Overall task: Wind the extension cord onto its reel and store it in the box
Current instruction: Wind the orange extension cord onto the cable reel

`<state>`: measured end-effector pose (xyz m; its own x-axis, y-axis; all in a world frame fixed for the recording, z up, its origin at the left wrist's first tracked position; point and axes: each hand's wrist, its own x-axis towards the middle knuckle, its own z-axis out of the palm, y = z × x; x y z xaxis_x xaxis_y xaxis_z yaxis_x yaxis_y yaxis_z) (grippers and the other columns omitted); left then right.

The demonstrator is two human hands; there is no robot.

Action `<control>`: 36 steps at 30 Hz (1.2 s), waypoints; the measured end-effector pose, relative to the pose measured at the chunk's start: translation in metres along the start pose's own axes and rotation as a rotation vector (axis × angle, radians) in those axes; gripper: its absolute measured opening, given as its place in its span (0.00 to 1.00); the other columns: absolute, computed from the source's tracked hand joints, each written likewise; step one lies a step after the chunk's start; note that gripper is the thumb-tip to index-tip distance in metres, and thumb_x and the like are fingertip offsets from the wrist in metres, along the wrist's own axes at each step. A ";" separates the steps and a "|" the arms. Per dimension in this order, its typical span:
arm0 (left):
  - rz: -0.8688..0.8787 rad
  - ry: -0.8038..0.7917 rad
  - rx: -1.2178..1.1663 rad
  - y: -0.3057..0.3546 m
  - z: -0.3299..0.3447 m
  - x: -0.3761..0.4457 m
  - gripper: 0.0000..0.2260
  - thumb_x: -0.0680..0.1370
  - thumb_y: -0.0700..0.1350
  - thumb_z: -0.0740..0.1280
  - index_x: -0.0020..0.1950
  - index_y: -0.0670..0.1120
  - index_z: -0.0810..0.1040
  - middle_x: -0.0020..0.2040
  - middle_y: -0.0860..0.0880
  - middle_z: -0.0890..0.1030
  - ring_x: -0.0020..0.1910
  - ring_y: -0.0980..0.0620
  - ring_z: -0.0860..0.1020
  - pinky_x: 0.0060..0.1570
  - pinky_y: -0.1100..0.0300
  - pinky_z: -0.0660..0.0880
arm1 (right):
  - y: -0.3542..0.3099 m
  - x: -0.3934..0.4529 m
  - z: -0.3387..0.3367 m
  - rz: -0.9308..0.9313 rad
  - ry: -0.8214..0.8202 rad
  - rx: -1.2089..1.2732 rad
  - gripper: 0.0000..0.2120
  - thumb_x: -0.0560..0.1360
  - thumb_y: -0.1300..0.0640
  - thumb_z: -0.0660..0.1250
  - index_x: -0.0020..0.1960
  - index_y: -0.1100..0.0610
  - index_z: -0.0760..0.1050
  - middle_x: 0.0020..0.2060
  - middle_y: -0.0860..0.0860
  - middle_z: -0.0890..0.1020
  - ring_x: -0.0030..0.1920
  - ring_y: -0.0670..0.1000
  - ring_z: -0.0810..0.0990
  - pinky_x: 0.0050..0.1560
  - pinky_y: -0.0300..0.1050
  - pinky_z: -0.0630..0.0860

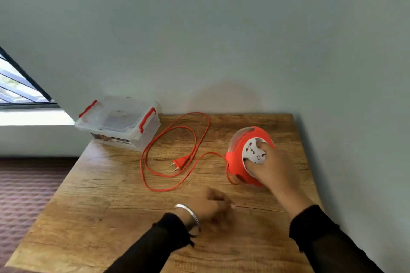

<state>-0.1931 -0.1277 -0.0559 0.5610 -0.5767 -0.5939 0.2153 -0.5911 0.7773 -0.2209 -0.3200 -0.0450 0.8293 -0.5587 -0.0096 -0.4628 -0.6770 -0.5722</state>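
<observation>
Gripping the reel (248, 157) at about three o'clock on the wooden table (111, 184), my right hand (271, 167) comes in from five o'clock with the forearm angled up and leftward out of a black sleeve (328, 239). I see its fingers (263, 146) curled over the white socket face (253, 153), pressing on the round centre, while the thumb side wraps the lower rim; the hand is closed on the reel, which stands tilted on its edge.

My left hand (210, 205) sits low at six o'clock, knuckles up, wrist cocked slightly right, a silver bangle (188, 214) on the wrist above the dark cuff. Its fingers are drawn loosely together near the tabletop; it is blurred, and I cannot tell whether it pinches anything.

From the reel's left side the orange cord (168, 150) runs out toward nine o'clock and lies in two loose loops across the table's centre, reaching up to twelve o'clock by the wall (221, 29). Inside the loops lies its plug (179, 163), pins pointing toward seven o'clock.

At ten o'clock, on the far left corner of the table, I see the clear plastic box (119, 123) with its lid on and red latches at both ends, well apart from the reel. A window (20, 86) shows at far left.
</observation>
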 end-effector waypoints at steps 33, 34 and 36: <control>0.318 0.008 -0.105 -0.002 -0.049 0.018 0.10 0.78 0.52 0.65 0.57 0.50 0.80 0.48 0.45 0.86 0.44 0.46 0.84 0.43 0.54 0.82 | 0.006 -0.094 0.021 -0.567 -0.357 -0.272 0.40 0.74 0.61 0.60 0.68 0.25 0.46 0.75 0.54 0.52 0.71 0.56 0.60 0.67 0.48 0.64; 0.304 -0.022 -0.111 -0.001 -0.052 0.016 0.12 0.77 0.52 0.67 0.58 0.51 0.79 0.50 0.45 0.85 0.47 0.45 0.84 0.46 0.52 0.82 | 0.004 -0.094 0.023 -0.552 -0.381 -0.294 0.41 0.74 0.60 0.61 0.66 0.23 0.42 0.75 0.54 0.50 0.73 0.55 0.57 0.68 0.48 0.62; 0.228 -0.081 -0.090 0.002 -0.059 0.013 0.18 0.74 0.51 0.70 0.62 0.50 0.76 0.55 0.45 0.84 0.52 0.43 0.83 0.52 0.48 0.80 | -0.001 -0.091 0.026 -0.553 -0.400 -0.370 0.40 0.73 0.58 0.61 0.67 0.25 0.41 0.74 0.57 0.52 0.72 0.56 0.59 0.67 0.48 0.62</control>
<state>-0.1387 -0.1033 -0.0497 0.5377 -0.7350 -0.4131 0.1627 -0.3903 0.9062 -0.2872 -0.2559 -0.0647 0.9875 0.0753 -0.1382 0.0356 -0.9623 -0.2698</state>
